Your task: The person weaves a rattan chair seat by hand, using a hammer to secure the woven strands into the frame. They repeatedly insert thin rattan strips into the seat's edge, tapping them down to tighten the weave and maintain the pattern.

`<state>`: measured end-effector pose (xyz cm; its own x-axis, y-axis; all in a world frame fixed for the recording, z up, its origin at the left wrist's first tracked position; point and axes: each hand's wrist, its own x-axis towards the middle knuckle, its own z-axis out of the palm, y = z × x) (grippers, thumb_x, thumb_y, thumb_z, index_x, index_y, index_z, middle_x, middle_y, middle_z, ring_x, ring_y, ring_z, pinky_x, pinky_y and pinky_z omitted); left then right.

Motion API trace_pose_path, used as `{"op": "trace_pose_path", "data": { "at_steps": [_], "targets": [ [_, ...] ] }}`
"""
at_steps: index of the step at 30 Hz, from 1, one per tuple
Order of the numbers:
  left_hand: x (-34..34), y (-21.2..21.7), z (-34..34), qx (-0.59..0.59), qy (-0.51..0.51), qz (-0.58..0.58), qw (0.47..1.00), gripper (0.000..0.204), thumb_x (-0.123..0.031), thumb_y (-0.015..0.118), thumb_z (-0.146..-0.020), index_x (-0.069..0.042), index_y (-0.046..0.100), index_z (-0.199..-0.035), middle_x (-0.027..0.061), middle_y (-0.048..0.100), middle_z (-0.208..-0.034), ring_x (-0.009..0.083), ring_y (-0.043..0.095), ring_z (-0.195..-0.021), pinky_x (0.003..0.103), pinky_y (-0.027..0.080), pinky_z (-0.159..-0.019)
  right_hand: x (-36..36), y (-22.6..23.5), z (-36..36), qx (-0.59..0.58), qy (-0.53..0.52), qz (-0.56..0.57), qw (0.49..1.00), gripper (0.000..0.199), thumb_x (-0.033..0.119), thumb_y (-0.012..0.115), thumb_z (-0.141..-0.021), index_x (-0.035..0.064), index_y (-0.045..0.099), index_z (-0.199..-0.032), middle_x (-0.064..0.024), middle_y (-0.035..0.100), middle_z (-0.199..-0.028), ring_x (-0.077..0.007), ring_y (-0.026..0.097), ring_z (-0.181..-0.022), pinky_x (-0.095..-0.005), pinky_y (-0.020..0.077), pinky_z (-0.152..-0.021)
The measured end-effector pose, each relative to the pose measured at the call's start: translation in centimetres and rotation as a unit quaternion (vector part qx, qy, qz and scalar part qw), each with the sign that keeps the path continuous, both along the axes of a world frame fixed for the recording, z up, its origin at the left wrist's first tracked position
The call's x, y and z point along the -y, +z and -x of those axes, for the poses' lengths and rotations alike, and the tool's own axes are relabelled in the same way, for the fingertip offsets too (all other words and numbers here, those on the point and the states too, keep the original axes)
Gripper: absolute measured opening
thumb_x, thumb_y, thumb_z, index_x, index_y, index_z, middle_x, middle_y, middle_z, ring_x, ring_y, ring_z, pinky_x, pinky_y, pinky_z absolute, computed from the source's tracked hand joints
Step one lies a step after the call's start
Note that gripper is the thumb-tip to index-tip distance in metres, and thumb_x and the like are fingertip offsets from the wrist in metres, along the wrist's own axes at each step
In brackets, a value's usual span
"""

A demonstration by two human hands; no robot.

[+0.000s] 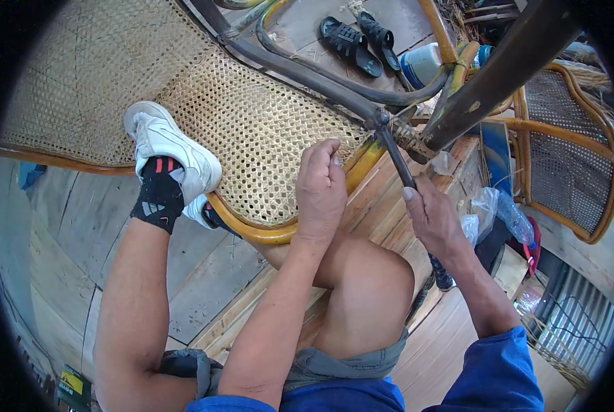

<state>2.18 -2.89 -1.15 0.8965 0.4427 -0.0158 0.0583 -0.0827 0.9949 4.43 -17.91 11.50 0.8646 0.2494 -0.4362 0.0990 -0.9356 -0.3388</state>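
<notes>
A rattan chair lies tipped in front of me, its woven cane seat point(252, 130) framed by a yellow rim point(266, 233). My left hand point(321, 189) rests closed on the seat's near edge, pressing the rim. My right hand point(430, 216) grips the handle of a dark hammer point(393, 151), whose head sits at the joint where the dark frame tubes point(307, 75) meet. My left foot in a white sneaker point(166, 147) presses on the woven seat.
Another rattan chair point(568, 151) stands at the right. A pair of dark sandals point(362, 41) and a white and blue container point(424, 65) lie on the floor beyond. Clear plastic bags point(499, 209) sit beside the wooden platform point(211, 268).
</notes>
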Motion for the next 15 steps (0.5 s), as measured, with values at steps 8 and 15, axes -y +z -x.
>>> {"op": "trace_pose_path", "data": {
  "at_steps": [8,15],
  "targets": [
    [0.4,-0.3,0.0,0.001,-0.018,0.016,1.0,0.018,0.0,0.052,-0.087,0.001,0.058,-0.104,0.0152,0.061,-0.099,0.0259,0.06,-0.092,0.033,0.048,-0.082,0.9,-1.3,1.0,0.013,-0.004,0.056,0.998,0.027,0.027,0.044,-0.097,0.0003,0.051,-0.097,-0.0248,0.053,-0.072,-0.0445,0.054,-0.07,-0.0487,0.0412,-0.062],
    [-0.1,0.1,-0.1,-0.003,-0.001,0.008,1.0,0.018,0.0,0.052,-0.087,0.001,0.058,-0.104,0.0145,0.06,-0.098,0.0254,0.06,-0.091,0.033,0.048,-0.082,0.7,-1.3,0.8,0.033,0.003,-0.033,0.999,0.029,0.028,0.043,-0.098,-0.0001,0.05,-0.101,-0.0235,0.052,-0.07,-0.0452,0.054,-0.068,-0.0499,0.0405,-0.059]
  ]
}}
